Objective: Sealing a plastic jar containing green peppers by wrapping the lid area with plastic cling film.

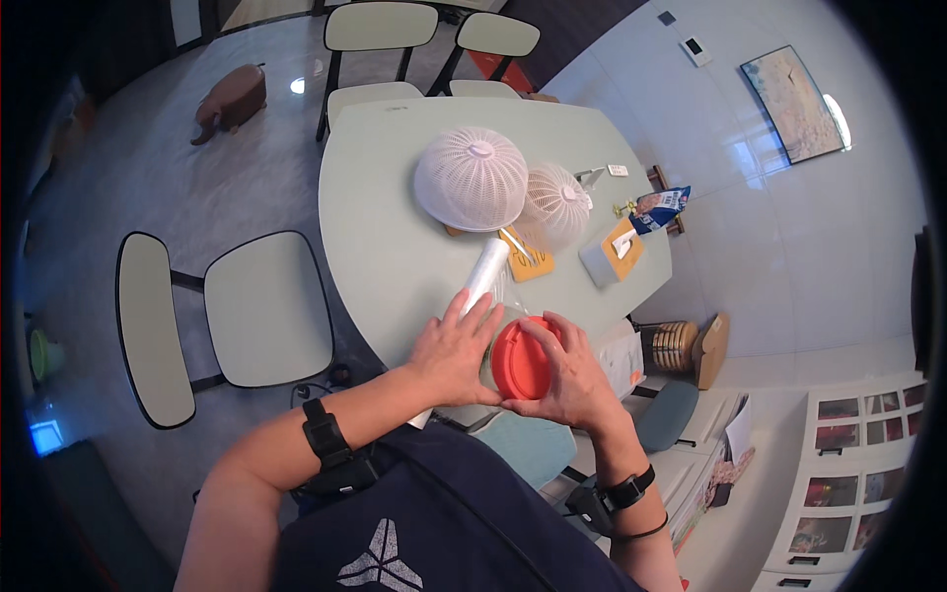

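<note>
A jar with a red screw lid (521, 361) is tilted toward me at the table's near edge, its clear body mostly hidden. My right hand (576, 379) curves around the lid, thumb low and fingers over the far rim. Against the jar's left side rests my left hand (452, 353), its thumb under and fingers around the body, partly covered from view. Just beyond its fingertips lies a white roll of thin plastic (485, 270), with a loose clear sheet (506, 292) beside it.
Farther back on the table (370, 197) stand two mesh food covers (472, 180) (558, 203), an orange board (530, 259), a tissue box (598, 264) and a blue packet (659, 208). Chairs (268, 308) (381, 28) surround the table. A white cabinet (801, 483) stands right.
</note>
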`<state>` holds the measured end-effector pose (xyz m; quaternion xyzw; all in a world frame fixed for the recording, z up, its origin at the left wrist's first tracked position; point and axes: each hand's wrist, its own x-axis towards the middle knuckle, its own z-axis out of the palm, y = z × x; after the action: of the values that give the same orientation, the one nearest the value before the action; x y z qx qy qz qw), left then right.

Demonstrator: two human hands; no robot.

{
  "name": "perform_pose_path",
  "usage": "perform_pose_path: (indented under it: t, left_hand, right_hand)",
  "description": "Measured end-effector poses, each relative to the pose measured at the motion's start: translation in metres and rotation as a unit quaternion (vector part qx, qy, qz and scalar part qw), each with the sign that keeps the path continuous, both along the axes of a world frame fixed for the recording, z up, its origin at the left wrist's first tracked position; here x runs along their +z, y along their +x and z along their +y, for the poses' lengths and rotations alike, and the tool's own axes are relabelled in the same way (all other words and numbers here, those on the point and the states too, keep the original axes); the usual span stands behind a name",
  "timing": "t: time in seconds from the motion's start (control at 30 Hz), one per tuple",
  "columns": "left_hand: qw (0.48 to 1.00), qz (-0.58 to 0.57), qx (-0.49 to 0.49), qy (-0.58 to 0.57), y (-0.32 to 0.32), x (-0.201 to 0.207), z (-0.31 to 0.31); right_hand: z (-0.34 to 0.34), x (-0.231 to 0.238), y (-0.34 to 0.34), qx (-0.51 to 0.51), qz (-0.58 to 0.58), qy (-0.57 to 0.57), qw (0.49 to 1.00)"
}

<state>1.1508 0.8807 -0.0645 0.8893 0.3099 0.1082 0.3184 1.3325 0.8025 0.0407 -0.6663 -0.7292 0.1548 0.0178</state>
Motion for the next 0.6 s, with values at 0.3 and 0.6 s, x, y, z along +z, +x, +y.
perform_pose_path:
  t: [0.3, 0.6]
  left_hand:
    - [1.000, 0.015, -0.009, -0.004, -0.002, -0.001, 0.000]
    - [0.988, -0.122, 0.011, -0.090, -0.013, -0.018, 0.007]
  right_hand:
    - [-0.002, 0.000, -0.016, -0.095, -0.080, -0.032, 0.992]
    - [0.006, 0.017, -0.025, -0.238, -0.070, -0.177, 0.952]
